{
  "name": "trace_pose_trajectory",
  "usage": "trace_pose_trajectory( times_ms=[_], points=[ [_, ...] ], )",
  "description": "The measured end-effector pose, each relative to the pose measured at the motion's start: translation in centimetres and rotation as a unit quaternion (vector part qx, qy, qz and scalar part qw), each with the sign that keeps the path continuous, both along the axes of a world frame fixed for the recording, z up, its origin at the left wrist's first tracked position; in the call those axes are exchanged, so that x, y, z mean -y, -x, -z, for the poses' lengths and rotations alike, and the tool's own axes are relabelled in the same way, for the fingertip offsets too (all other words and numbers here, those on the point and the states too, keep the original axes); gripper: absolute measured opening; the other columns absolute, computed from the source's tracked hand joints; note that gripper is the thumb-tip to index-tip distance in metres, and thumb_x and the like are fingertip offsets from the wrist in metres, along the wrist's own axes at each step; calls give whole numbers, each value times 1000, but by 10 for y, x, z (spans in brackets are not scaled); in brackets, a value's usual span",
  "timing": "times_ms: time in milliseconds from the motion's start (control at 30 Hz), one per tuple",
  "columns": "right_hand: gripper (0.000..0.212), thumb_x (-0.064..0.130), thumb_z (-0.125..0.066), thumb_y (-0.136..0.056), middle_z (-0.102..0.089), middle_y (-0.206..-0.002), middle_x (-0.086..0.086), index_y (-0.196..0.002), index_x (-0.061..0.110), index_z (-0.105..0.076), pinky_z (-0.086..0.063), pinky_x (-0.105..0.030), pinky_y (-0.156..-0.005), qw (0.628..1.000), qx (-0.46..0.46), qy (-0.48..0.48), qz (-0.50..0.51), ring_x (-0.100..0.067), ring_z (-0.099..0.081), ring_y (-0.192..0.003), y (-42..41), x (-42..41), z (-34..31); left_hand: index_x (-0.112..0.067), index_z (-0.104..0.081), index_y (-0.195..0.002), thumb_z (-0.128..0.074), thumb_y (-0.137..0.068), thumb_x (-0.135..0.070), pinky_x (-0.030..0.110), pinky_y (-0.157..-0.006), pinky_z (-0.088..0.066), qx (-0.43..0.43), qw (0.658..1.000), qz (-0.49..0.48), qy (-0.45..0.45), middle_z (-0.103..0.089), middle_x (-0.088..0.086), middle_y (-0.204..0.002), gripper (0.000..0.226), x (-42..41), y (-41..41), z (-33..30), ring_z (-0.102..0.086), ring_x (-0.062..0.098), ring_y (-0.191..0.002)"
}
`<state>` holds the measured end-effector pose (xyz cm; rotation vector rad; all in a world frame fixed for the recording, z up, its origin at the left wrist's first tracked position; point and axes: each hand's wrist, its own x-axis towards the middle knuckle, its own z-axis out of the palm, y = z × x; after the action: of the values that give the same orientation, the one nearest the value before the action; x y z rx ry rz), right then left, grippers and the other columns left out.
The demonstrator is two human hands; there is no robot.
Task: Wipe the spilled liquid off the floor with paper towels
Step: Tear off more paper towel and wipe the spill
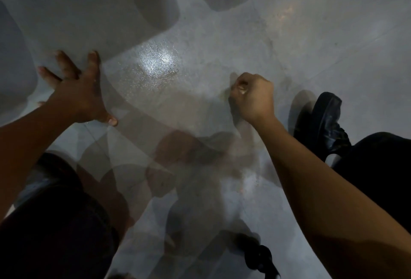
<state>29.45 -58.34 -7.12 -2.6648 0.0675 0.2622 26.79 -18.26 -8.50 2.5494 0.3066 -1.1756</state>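
Left hand [76,91]: I see it spread flat, braced on floor [311,56] | Right hand [252,97]: fisted, apparently pinching a small paper towel [241,90] wad | Wet patch [159,63]: forward-left of right hand, between both hands, left slightly nearer.

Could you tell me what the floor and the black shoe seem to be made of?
The floor looks like polished speckled stone or terrazzo tile: fine grain, thin joint lines and a bright reflected glare. The black shoe looks like smooth leather or an imitation, creased with a soft sheen.
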Motion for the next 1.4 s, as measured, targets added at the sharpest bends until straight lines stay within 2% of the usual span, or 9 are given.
trace_pose_trajectory(
  times_ms=[133, 200, 333, 467, 667, 1000, 1133, 1267, 1400],
  points=[
    [14, 22, -77, -85, -70, -94, -7, -94, 24, -67, -63, -46, -68, 955, -37, -256, 147, -27, -72, -84, 9, 21, -8, -66, 48, -121, -77, -10, -76, 88, -104, 4, 1, 1000, 1, -4, 42, 16, -159, 167, 2, -1, 0, 40, 44, -144],
    [13, 21, -77, -85, -72, -97, -5, -94, 25, -70, -63, -51, -72, 948, -33, -277, 153, -28, -73, -88, 13, 26, -10, -66, 47, -122, -72, -4, -82, 89, -102, 4, -4, 1000, 2, 2, 37, 17, -162, 169, 0, -1, 3, 41, 43, -144],
    [23, 29, -77, -80, -70, -110, -9, -101, 19, -75, -61, -46, -82, 956, -41, -250, 145, -21, -72, -93, 12, 30, -12, -66, 44, -128, -61, 7, -93, 89, -101, 5, -13, 1000, -4, 1, 19, 20, -168, 173, -5, -4, 7, 39, 44, -145],
    [25, 26, -77, -83, -69, -103, -10, -105, 14, -77, -42, -11, -82, 997, 13, -73, 6, -22, -67, -91, 4, 30, -10, -62, 43, -134, -67, 0, -89, 88, -103, 4, -18, 1000, 11, -6, 27, 20, -166, 176, -4, -5, 3, 39, 45, -144],
    [26, 22, -66, -89, -59, -108, -16, -111, 11, -74, -54, -42, -78, 982, -39, 78, -167, -40, -59, -95, -3, 7, -5, -48, 31, -150, -94, -26, -60, 83, -109, 4, -16, 999, -8, -27, 40, 17, -161, 176, 11, -2, -13, 36, 49, -145],
    [18, 13, -62, -86, -65, -97, -18, -96, 4, -73, -53, -39, -71, 965, -59, 150, -207, -39, -63, -85, -18, -9, -6, -52, 33, -146, -86, -19, -66, 84, -108, 2, -26, 999, -9, -17, 43, 14, -159, 174, 11, -2, -14, 38, 47, -144],
    [18, 18, -61, -79, -68, -88, -15, -89, 8, -72, -47, -33, -63, 980, -53, 154, -114, -38, -64, -77, -24, 5, -11, -56, 39, -141, -82, -11, -73, 86, -106, 3, -25, 1000, -2, -15, 38, 15, -162, 178, 9, -5, -11, 39, 45, -144],
    [17, 30, -62, -76, -72, -75, 0, -81, 18, -73, -55, -30, -67, 997, -35, 0, 68, -18, -68, -70, -24, 32, -20, -65, 47, -125, -76, -7, -77, 88, -103, 5, -30, 999, 13, -20, 39, 17, -161, 171, 6, -4, -10, 40, 45, -144],
    [2, 31, -67, -74, -71, -70, 6, -73, 30, -68, -61, -39, -68, 982, -44, -111, 149, -15, -70, -68, -14, 42, -24, -40, 30, -154, -99, -34, -55, 79, -111, 13, -14, 999, 7, -37, 35, 24, -161, 177, 20, -3, -25, 37, 46, -145]
  ],
)
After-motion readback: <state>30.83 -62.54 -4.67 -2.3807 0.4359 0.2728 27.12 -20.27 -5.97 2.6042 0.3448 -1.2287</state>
